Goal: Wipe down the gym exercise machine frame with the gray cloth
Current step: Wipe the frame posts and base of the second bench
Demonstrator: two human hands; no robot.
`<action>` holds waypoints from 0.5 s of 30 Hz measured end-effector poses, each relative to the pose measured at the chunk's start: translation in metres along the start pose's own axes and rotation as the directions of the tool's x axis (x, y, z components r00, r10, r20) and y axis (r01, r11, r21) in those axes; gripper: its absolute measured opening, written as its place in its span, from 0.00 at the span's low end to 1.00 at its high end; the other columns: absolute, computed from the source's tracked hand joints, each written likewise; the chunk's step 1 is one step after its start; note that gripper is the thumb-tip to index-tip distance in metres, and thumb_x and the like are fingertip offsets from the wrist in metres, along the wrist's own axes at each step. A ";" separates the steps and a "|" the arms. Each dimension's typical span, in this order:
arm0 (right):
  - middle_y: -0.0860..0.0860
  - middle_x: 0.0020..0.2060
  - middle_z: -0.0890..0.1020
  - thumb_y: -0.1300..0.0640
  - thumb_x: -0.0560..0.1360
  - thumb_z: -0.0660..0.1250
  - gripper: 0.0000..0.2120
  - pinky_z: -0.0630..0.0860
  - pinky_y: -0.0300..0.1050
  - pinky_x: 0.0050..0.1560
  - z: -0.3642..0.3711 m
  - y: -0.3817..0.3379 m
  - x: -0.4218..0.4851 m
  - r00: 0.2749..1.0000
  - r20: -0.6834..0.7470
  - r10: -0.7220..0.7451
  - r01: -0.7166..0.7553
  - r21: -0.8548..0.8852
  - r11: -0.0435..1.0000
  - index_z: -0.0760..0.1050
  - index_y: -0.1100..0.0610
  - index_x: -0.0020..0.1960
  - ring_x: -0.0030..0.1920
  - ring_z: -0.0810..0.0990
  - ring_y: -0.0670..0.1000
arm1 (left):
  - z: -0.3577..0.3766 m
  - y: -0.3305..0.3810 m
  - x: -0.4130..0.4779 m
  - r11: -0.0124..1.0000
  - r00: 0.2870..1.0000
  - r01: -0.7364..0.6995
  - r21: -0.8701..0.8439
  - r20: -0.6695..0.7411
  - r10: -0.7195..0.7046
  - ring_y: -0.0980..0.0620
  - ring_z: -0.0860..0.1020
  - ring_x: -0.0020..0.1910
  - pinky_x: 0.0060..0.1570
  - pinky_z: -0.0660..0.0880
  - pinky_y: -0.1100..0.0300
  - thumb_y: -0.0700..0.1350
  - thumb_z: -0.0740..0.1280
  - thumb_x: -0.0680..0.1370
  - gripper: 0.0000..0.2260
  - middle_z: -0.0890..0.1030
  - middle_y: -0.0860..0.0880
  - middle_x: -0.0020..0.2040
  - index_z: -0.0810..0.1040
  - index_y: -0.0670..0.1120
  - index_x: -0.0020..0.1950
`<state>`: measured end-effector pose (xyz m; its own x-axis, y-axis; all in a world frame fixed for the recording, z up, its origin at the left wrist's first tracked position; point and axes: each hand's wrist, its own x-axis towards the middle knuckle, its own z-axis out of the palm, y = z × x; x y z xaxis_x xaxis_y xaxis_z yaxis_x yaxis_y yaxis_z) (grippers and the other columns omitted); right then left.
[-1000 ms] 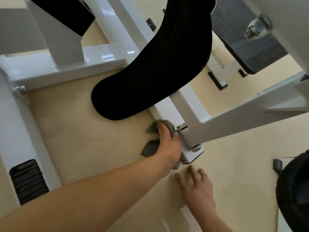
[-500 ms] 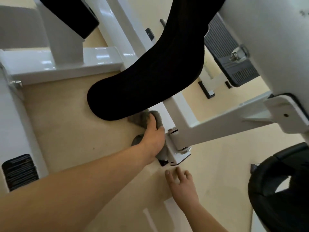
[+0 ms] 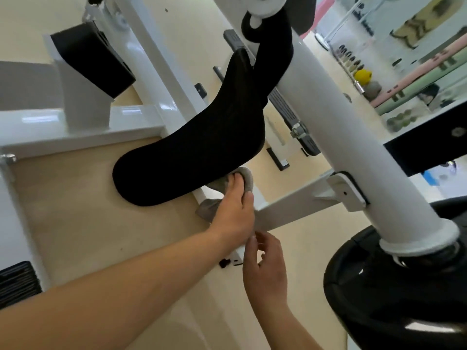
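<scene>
The gray cloth (image 3: 249, 181) is bunched on the low white frame beam (image 3: 290, 207) of the gym machine, just under the edge of the black seat pad (image 3: 192, 157). My left hand (image 3: 235, 213) reaches in from the lower left and grips the cloth against the beam, fingertips partly tucked beneath the pad. A loose flap of cloth hangs left of the hand. My right hand (image 3: 265, 263) hovers at the beam's near end, fingers loosely curled, holding nothing I can see.
A thick white post (image 3: 353, 147) slants down on the right into a black weight plate (image 3: 394, 286). A gray ribbed footplate (image 3: 285, 109) lies behind the pad. More white frame bars (image 3: 75, 132) and a black weight stack (image 3: 17, 281) stand at the left on the beige floor.
My left hand has slid the cloth farther along the beam, up under the pad. My right hand has lifted off the floor to the beam's end. The view has tilted upward.
</scene>
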<state>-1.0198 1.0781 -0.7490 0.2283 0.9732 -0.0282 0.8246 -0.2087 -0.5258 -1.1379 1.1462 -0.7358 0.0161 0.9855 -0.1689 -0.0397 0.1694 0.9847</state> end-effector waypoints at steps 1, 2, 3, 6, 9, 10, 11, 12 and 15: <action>0.38 0.53 0.80 0.45 0.83 0.60 0.07 0.76 0.39 0.49 -0.003 -0.006 0.003 1.000 0.002 -0.002 0.002 0.049 0.999 0.74 0.42 0.58 0.53 0.79 0.39 | 0.000 0.002 0.001 0.999 0.998 0.045 0.016 0.045 -0.046 0.51 0.55 0.81 0.80 0.55 0.52 0.47 0.52 0.88 0.25 0.53 0.50 0.84 0.50 0.50 0.84; 0.39 0.49 0.82 0.47 0.82 0.63 0.04 0.76 0.36 0.46 -0.005 -0.012 0.005 1.000 0.011 -0.006 0.005 0.093 0.996 0.74 0.40 0.56 0.50 0.80 0.38 | -0.003 0.003 0.002 0.993 0.991 0.112 -0.022 0.081 -0.110 0.50 0.56 0.81 0.80 0.55 0.50 0.47 0.52 0.88 0.25 0.54 0.50 0.83 0.48 0.52 0.85; 0.39 0.45 0.83 0.49 0.82 0.65 0.05 0.75 0.34 0.43 -0.007 -0.017 0.007 1.000 0.013 -0.021 0.020 0.115 0.993 0.74 0.37 0.54 0.48 0.81 0.37 | -0.007 0.001 0.002 0.979 0.980 0.176 -0.099 0.105 -0.166 0.49 0.60 0.79 0.79 0.58 0.48 0.47 0.53 0.88 0.25 0.57 0.51 0.82 0.50 0.55 0.84; 0.36 0.46 0.83 0.48 0.79 0.71 0.17 0.78 0.34 0.45 -0.006 -0.028 0.009 0.997 0.054 -0.061 0.052 0.155 0.987 0.72 0.32 0.62 0.48 0.82 0.38 | -0.030 -0.012 -0.004 0.926 0.969 0.245 -0.289 0.113 -0.221 0.51 0.75 0.69 0.72 0.72 0.49 0.45 0.58 0.87 0.21 0.75 0.52 0.73 0.67 0.57 0.80; 0.37 0.57 0.83 0.50 0.77 0.74 0.29 0.79 0.38 0.57 0.005 -0.039 0.012 0.979 0.188 -0.079 0.023 0.284 0.959 0.68 0.34 0.74 0.57 0.82 0.39 | -0.053 -0.018 -0.008 0.908 0.966 0.243 -0.342 0.174 -0.193 0.55 0.84 0.57 0.58 0.80 0.59 0.42 0.58 0.86 0.16 0.86 0.54 0.57 0.80 0.57 0.67; 0.37 0.56 0.84 0.52 0.77 0.74 0.28 0.80 0.37 0.55 0.008 -0.044 0.014 0.972 0.212 -0.104 0.032 0.317 0.948 0.70 0.32 0.72 0.57 0.82 0.39 | -0.059 -0.017 -0.009 0.916 0.963 0.237 -0.324 0.206 -0.176 0.57 0.84 0.55 0.54 0.80 0.63 0.42 0.59 0.86 0.16 0.87 0.55 0.54 0.81 0.59 0.63; 0.37 0.53 0.85 0.54 0.78 0.73 0.25 0.80 0.36 0.52 0.010 -0.048 0.016 0.971 0.204 -0.128 0.055 0.330 0.942 0.73 0.30 0.67 0.54 0.83 0.39 | -0.065 -0.016 -0.010 0.929 0.960 0.228 -0.292 0.228 -0.164 0.59 0.84 0.53 0.51 0.79 0.65 0.42 0.59 0.86 0.17 0.87 0.56 0.52 0.82 0.61 0.61; 0.37 0.49 0.85 0.56 0.78 0.72 0.22 0.81 0.36 0.49 0.010 -0.051 0.019 0.975 0.176 -0.138 0.073 0.331 0.941 0.76 0.30 0.61 0.51 0.84 0.40 | -0.071 -0.014 -0.012 0.942 0.956 0.224 -0.250 0.243 -0.163 0.60 0.84 0.52 0.51 0.79 0.65 0.42 0.60 0.85 0.16 0.87 0.57 0.51 0.82 0.61 0.62; 0.40 0.41 0.85 0.56 0.77 0.71 0.12 0.80 0.38 0.42 0.009 -0.055 0.026 0.996 0.075 -0.053 0.023 0.355 0.935 0.79 0.39 0.52 0.44 0.84 0.43 | -0.089 -0.014 -0.010 0.997 0.992 0.056 0.045 0.109 -0.061 0.56 0.83 0.54 0.55 0.79 0.66 0.44 0.62 0.84 0.16 0.85 0.57 0.54 0.80 0.58 0.68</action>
<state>-1.0640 1.1154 -0.7282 0.1445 0.9875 -0.0637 0.5924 -0.1379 -0.7938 -1.2267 1.1344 -0.7516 0.1277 0.9664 -0.2229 0.0065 0.2239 0.9746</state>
